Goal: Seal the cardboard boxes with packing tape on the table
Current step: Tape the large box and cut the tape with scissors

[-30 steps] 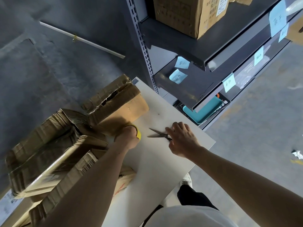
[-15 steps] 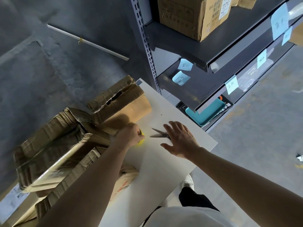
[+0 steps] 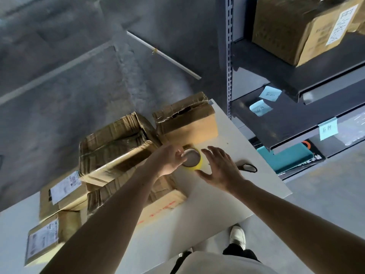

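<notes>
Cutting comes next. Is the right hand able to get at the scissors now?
Likely yes: the right hand is open and empty, the scissors lie uncovered on the table beside it; the left hand holds the tape roll.

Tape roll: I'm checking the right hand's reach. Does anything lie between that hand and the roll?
Nothing visible does. The right hand is open just beside the tape roll, which the left hand grips; the scissors lie on the right hand's other side.
</notes>
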Motion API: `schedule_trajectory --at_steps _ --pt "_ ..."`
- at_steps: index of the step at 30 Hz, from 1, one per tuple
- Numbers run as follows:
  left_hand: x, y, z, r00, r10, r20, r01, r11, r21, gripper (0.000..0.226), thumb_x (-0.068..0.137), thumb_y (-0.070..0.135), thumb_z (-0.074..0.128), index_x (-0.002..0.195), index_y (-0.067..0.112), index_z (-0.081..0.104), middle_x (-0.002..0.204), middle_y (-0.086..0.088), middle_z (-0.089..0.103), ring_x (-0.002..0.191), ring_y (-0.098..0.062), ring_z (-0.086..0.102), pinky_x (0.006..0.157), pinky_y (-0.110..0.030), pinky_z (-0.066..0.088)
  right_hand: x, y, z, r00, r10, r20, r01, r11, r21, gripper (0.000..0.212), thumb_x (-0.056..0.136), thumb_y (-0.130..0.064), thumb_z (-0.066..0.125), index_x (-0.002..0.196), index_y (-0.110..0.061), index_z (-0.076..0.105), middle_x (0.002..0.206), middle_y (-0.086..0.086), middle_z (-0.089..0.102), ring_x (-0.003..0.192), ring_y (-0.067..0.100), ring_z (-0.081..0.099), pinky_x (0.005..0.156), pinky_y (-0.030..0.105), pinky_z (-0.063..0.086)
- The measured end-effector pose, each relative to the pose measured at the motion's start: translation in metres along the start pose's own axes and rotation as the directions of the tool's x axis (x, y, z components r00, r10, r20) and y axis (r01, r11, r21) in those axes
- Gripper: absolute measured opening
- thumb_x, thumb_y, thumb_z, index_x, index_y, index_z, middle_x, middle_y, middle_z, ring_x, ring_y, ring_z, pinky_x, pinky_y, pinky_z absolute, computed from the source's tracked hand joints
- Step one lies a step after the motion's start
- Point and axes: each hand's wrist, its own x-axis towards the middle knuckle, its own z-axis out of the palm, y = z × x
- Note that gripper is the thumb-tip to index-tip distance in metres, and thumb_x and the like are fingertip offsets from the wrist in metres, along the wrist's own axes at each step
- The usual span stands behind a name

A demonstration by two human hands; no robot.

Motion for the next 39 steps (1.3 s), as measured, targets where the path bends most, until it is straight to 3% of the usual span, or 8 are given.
schedule_trajectory --at_steps 4,12,17,21,26,31,34,39 --pt "-0.021 -0.009 -0.005 0.998 -0.028 -0.058 0.025 0.998 -0.063 0.033 0.098 0.036 0.056 0.126 0.019 0.058 0.118 0.001 0.060 0.101 -0.012 0.055 0.084 -0.028 0.046 0.002 -0.020 0.009 0.999 -0.001 -0.045 0.007 0.992 0.128 0.072 0.081 -0.069 0.044 0.129 -0.016 0.051 0.127 0.008 0.058 0.115 0.028 0.054 0.092 0.043 0.051" --pt "-0.041 -0.040 -0.011 0.984 0.032 -0.175 -0.046 0.996 -0.077 0.036 0.101 0.031 0.049 0.135 0.019 0.050 0.135 -0.001 0.052 0.112 -0.016 0.055 0.094 -0.030 0.042 0.002 -0.062 0.017 0.989 0.145 -0.024 -0.111 0.847 0.519 0.062 0.088 -0.055 0.040 0.125 -0.010 0.059 0.123 0.007 0.062 0.117 0.022 0.057 0.101 0.042 0.047" --pt "-0.047 -0.061 -0.003 0.990 0.000 -0.138 -0.006 0.999 -0.049 0.038 0.105 0.029 0.039 0.142 0.021 0.045 0.146 -0.004 0.047 0.132 -0.021 0.046 0.106 -0.034 0.039 -0.003 -0.093 0.013 0.984 0.168 -0.059 -0.110 0.836 0.538 0.068 0.092 -0.058 0.051 0.146 -0.018 0.044 0.148 0.003 0.047 0.137 0.016 0.042 0.112 0.024 0.030" --pt "-0.048 -0.066 0.002 0.992 0.006 -0.125 -0.013 0.998 -0.058 0.038 0.105 0.032 0.037 0.140 0.023 0.049 0.144 -0.002 0.049 0.132 -0.020 0.046 0.108 -0.039 0.041 -0.011 -0.106 0.019 0.982 0.046 -0.181 0.052 0.863 0.503 0.058 0.097 -0.041 0.058 0.145 -0.016 0.036 0.144 0.015 0.050 0.128 0.017 0.046 0.102 0.038 0.049" --pt "-0.048 -0.068 0.001 0.988 0.020 -0.153 -0.039 0.992 -0.122 0.034 0.103 0.032 0.041 0.135 0.022 0.050 0.132 -0.006 0.057 0.120 -0.023 0.056 0.097 -0.042 0.049 -0.018 -0.127 0.023 0.980 -0.010 -0.200 0.115 0.845 0.522 0.064 0.098 -0.039 0.058 0.151 -0.011 0.036 0.155 0.007 0.041 0.144 0.015 0.035 0.116 0.031 0.034" --pt "-0.049 -0.068 -0.001 0.986 0.020 -0.167 -0.046 0.987 -0.154 0.035 0.103 0.028 0.044 0.136 0.017 0.049 0.131 -0.009 0.059 0.115 -0.027 0.060 0.093 -0.043 0.052 -0.019 -0.134 0.037 0.979 -0.045 -0.201 0.146 0.838 0.526 0.070 0.096 -0.047 0.056 0.154 -0.017 0.031 0.158 0.001 0.037 0.145 0.011 0.032 0.115 0.037 0.037" --pt "-0.048 -0.067 -0.001 0.987 0.015 -0.163 -0.038 0.990 -0.138 0.038 0.103 0.026 0.045 0.139 0.016 0.047 0.135 -0.010 0.057 0.124 -0.026 0.054 0.099 -0.045 0.049 -0.019 -0.134 0.044 0.986 -0.046 -0.160 0.128 0.825 0.550 0.070 0.096 -0.047 0.055 0.154 -0.020 0.029 0.157 0.001 0.038 0.142 0.014 0.038 0.112 0.036 0.042" --pt "-0.048 -0.065 0.001 0.989 -0.015 -0.146 -0.003 0.992 -0.123 0.044 0.103 0.031 0.042 0.145 0.017 0.041 0.142 -0.010 0.052 0.128 -0.026 0.051 0.102 -0.043 0.048 -0.015 -0.132 0.055 0.988 0.000 -0.156 0.091 0.815 0.573 0.061 0.094 -0.041 0.058 0.147 -0.022 0.037 0.132 0.003 0.061 0.112 0.015 0.063 0.089 0.035 0.057"
